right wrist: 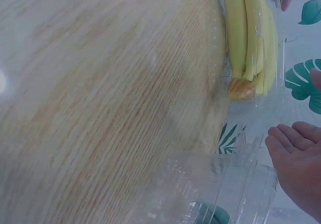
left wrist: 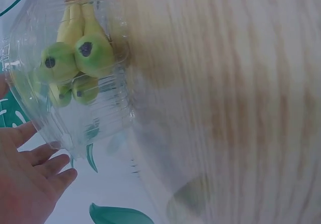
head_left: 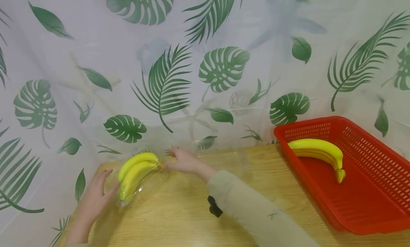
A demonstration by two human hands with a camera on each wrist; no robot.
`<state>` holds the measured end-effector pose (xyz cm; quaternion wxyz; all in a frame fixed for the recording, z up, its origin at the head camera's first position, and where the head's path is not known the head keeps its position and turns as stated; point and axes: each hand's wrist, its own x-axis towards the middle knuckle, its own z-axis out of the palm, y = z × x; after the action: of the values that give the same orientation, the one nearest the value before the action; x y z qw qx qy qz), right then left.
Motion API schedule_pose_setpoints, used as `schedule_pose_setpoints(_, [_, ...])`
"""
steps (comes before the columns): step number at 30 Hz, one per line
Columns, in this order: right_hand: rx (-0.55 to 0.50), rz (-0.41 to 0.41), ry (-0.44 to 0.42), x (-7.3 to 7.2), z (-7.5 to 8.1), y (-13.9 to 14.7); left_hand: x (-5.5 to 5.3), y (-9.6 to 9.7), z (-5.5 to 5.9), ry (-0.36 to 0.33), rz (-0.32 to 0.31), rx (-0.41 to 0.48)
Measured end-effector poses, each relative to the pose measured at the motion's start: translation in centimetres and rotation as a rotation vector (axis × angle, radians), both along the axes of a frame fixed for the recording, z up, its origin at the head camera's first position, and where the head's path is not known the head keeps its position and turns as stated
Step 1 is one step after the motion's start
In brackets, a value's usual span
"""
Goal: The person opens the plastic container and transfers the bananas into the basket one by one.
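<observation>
A bunch of yellow bananas (head_left: 137, 172) lies inside a clear plastic clamshell box (left wrist: 108, 103) at the left of the table. My left hand (head_left: 96, 195) is at the box's left side; in the left wrist view its fingers (left wrist: 40, 156) are fairly straight, with the tips at the box's edge. My right hand (head_left: 185, 161) is at the other end, near the banana stems. In the right wrist view its fingers (right wrist: 291, 133) are extended and apart from the box. Whether the box is latched cannot be told.
Another clear plastic box (right wrist: 215, 184) stands right of my right hand. A red basket (head_left: 304, 190) at the right holds another bunch of bananas (head_left: 317, 149). A leaf-print sheet (head_left: 224, 108) hangs behind the wooden table (head_left: 179, 218).
</observation>
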<state>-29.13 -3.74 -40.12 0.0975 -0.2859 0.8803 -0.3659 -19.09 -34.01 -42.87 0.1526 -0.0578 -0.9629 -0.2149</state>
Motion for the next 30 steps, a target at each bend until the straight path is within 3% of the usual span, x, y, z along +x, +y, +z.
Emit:
schedule_pose_setpoints(7, [0.078,0.006,-0.002,0.3,-0.8,-1.0,0.6,0.3,-0.4,-0.03,0.035,0.007])
schedule_pose_setpoints(14, [0.064,0.006,0.002,0.9,-2.0,-1.1,1.0,0.3,-0.7,-0.092,0.049,0.08])
schedule_pose_setpoints(22, [0.07,0.043,0.019,1.0,-2.1,-0.9,1.4,0.1,-0.7,-0.093,0.057,0.12])
schedule_pose_setpoints(25, [0.089,0.062,0.021,1.1,-1.9,-0.7,1.6,0.0,-0.7,-0.12,0.071,0.149])
schedule_pose_setpoints(30, [0.097,0.079,-0.01,1.5,-1.4,-0.7,2.2,0.0,-0.3,-0.223,0.122,0.205])
